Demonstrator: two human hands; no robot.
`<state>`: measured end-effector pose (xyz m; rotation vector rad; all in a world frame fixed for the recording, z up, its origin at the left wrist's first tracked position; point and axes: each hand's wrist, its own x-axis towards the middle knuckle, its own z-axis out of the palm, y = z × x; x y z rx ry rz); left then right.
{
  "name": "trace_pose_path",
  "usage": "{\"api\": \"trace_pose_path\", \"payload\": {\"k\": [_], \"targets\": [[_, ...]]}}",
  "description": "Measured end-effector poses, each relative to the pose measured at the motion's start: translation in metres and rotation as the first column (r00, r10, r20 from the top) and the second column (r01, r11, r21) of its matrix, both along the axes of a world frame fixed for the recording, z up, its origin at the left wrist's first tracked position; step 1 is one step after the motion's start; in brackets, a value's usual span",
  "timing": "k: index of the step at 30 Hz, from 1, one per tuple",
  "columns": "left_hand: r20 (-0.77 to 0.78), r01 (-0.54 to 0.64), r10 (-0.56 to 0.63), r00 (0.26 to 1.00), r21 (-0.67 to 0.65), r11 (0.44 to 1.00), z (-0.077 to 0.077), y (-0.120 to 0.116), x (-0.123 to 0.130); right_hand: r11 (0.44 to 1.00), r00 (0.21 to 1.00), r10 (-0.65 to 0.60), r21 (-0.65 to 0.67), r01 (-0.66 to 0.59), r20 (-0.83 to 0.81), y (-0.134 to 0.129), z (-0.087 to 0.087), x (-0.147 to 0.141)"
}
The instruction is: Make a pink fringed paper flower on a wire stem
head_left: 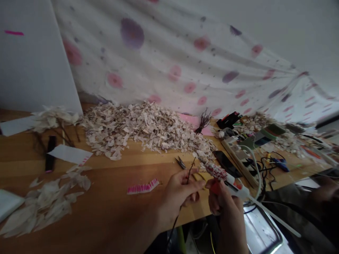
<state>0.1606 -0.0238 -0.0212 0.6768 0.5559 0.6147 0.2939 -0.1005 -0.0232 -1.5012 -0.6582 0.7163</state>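
Between the thumb and fingers of my left hand (182,188) is a thin dark twig (191,168), its tip pointing up and its lower end running below the table edge. My right hand (225,201) is wrapped round the handle of a hot glue gun (238,190), whose front is covered in red-and-white material (215,170). A glue stick (275,217) sticks out of its back. The gun's nozzle (199,157) points up and left, just beside the twig's tip; whether they touch I cannot tell. Behind my left hand lie pliers or cutters (180,162).
A heap of pale dried petals (143,127) lines the back of the wooden table (106,197). Larger petals (45,201) lie at left. A pink-striped strip (143,186) lies centre. A phone (226,163), a power strip (239,164) and cables crowd the right, near another person's arm (325,194).
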Motion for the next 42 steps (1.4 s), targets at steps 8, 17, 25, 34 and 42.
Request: {"api": "trace_pose_path", "payload": {"k": [8,17,25,34,42], "targets": [[-0.064,-0.249,0.244,0.968,-0.101,0.963,0.005,0.012,0.011,1.0,1.0,-0.011,0.021,0.011,0.012,-0.005,0.0,0.002],[-0.143,-0.299,0.299,0.944,0.019,0.954,0.008,0.025,0.003,0.998,0.994,-0.052,-0.027,0.055,0.091,-0.017,0.003,-0.006],[-0.193,-0.24,0.263,0.945,0.137,0.961,0.01,0.022,0.006,0.999,0.986,-0.037,-0.024,0.041,0.165,-0.021,0.002,-0.007],[-0.602,0.269,0.018,0.798,0.383,0.884,-0.014,0.021,-0.031,0.987,0.968,-0.159,0.034,0.155,0.194,-0.022,0.009,0.007],[-0.814,0.556,0.084,0.575,0.465,0.689,-0.035,-0.007,-0.007,0.956,0.938,-0.293,0.065,0.286,0.185,-0.03,0.01,0.016]]}}
